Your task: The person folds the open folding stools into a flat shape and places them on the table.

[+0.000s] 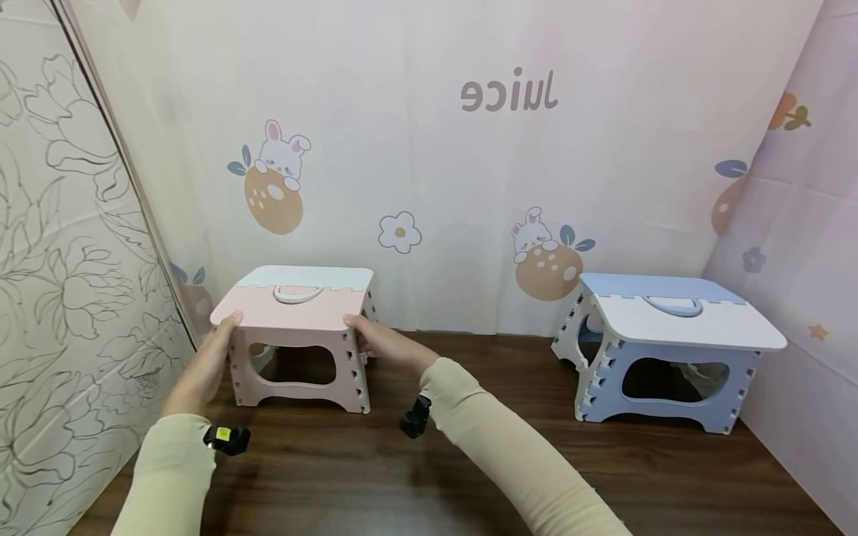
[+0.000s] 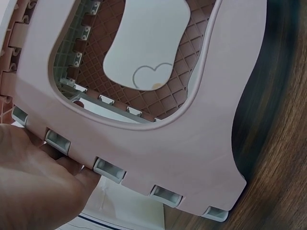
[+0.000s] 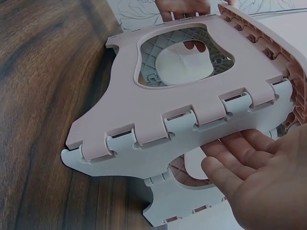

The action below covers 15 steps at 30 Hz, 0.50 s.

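Observation:
A folding step stool [image 1: 295, 311] with a pink and white top stands unfolded on the floor at the left in the head view. My left hand [image 1: 201, 368] holds its left side, thumb on the near corner of the top. On the opposite side my right hand [image 1: 397, 348] grips the edge, its thumb also on top. The left wrist view shows the left fingers [image 2: 72, 167] behind the pink leg panel [image 2: 139, 143]. From the right wrist, the right fingers [image 3: 230, 158] lie against the white side panel [image 3: 158, 155].
A second folding stool [image 1: 677, 320], blue and white, stands unfolded at the right. Printed curtains [image 1: 429, 164] hang behind both stools, and a flower-patterned sheet [image 1: 80, 246] borders the left. The floor [image 1: 335, 476] is dark wood.

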Each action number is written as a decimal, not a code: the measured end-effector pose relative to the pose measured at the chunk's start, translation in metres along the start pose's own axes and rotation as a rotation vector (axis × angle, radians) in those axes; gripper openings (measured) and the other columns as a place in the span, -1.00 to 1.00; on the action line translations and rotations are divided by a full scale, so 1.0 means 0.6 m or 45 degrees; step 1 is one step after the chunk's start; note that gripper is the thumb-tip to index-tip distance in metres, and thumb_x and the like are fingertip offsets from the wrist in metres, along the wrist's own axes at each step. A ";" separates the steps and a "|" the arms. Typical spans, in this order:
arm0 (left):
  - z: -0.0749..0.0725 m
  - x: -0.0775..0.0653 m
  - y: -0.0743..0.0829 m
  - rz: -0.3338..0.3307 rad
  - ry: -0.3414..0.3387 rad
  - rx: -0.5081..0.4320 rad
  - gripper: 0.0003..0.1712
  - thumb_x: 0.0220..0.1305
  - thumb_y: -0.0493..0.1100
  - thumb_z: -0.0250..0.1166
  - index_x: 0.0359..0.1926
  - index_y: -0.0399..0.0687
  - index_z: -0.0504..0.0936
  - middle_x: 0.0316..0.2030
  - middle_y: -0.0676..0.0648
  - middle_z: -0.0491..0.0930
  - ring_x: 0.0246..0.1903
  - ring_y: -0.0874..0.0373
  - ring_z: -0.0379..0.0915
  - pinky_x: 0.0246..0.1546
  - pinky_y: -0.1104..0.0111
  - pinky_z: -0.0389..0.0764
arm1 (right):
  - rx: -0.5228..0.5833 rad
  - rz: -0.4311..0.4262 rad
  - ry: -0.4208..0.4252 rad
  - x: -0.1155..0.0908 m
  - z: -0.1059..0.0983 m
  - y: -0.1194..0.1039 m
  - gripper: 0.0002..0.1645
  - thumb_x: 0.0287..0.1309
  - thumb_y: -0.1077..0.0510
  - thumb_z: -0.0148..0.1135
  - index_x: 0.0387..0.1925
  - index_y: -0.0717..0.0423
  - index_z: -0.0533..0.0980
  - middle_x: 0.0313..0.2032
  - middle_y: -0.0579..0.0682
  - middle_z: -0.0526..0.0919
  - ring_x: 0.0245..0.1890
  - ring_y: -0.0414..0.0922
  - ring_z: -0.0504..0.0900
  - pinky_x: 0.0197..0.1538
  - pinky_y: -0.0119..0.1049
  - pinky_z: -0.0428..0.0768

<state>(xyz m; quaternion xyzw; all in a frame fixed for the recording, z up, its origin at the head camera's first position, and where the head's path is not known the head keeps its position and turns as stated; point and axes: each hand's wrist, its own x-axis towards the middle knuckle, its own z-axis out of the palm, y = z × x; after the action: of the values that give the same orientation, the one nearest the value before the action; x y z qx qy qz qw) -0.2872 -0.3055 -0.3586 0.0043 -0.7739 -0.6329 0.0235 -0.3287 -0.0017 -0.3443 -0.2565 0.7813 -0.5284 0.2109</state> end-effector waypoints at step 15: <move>0.022 0.003 0.003 0.012 -0.075 0.043 0.03 0.45 0.41 -0.22 0.58 -0.07 -0.43 0.54 -0.28 -0.48 0.49 -0.18 -0.57 0.39 -0.16 -0.43 | -0.049 0.003 0.026 -0.026 -0.028 0.013 -0.05 0.36 -0.47 -0.29 0.44 0.13 0.23 0.16 0.09 0.45 0.13 -0.02 0.47 0.33 0.06 0.33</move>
<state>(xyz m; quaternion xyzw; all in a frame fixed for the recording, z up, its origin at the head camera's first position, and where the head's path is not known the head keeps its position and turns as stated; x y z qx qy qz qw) -0.2895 -0.2923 -0.3593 -0.0177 -0.7847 -0.6196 0.0037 -0.3278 0.0226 -0.3450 -0.2542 0.7938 -0.5156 0.1986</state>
